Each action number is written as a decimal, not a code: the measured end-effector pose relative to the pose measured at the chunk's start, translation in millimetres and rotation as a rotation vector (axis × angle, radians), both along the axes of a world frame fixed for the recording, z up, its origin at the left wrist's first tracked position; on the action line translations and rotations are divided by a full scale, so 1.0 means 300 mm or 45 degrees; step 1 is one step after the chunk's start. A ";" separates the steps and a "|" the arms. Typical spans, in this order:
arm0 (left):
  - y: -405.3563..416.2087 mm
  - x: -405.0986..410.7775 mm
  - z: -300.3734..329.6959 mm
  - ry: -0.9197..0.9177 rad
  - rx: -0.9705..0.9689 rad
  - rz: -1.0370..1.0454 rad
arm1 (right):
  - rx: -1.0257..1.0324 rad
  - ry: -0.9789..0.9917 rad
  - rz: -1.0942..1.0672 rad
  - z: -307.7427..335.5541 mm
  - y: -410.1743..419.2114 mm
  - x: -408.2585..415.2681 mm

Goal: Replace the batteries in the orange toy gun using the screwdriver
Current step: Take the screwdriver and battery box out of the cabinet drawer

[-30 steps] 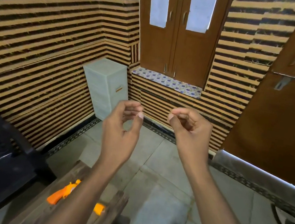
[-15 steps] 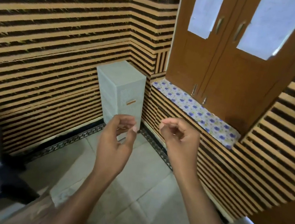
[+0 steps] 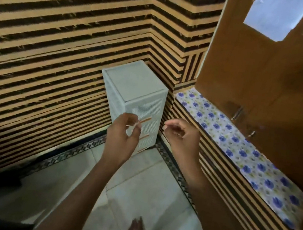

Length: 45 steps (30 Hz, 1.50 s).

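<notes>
Both hands — left hand (image 3: 121,136), right hand (image 3: 183,137) — hang loosely curled, gripping nothing. Behind them a white drawer unit (image 3: 135,101) stands on the tiled floor (image 3: 146,188) — striped walls (image 3: 59,43) meet there.

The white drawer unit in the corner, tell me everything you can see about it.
The white drawer unit is a tall, narrow tower that looks like plastic, with a flat framed top and ribbed drawer fronts. Three orange-brown handle strips show on the front, and the drawers look closed. It stands upright on the tiled floor, set into the corner close to the striped walls, left of the flower-patterned ledge. The left hand overlaps its lower front in the picture; whether it touches cannot be told.
</notes>
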State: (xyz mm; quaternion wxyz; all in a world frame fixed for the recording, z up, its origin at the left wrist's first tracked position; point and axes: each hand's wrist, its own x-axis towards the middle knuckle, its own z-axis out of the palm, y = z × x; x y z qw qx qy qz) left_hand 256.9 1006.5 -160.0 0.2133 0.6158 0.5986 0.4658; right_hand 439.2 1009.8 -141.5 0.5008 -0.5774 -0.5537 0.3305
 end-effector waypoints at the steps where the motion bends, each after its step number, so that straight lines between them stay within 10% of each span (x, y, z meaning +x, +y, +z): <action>1: 0.104 -0.011 -0.030 0.065 -0.032 -0.007 | -0.036 -0.026 0.022 -0.039 0.101 -0.002; 14: 1.126 -0.186 -0.557 0.971 -0.647 -0.158 | -0.464 -0.481 0.482 -0.838 1.122 -0.053; 25: 1.280 -0.272 -0.885 0.912 -0.482 -0.103 | -0.286 -1.372 1.134 -1.346 1.464 -0.130; 45: 1.280 -0.283 -0.863 0.942 -0.587 -0.212 | 0.374 -1.331 0.783 -1.148 1.059 0.166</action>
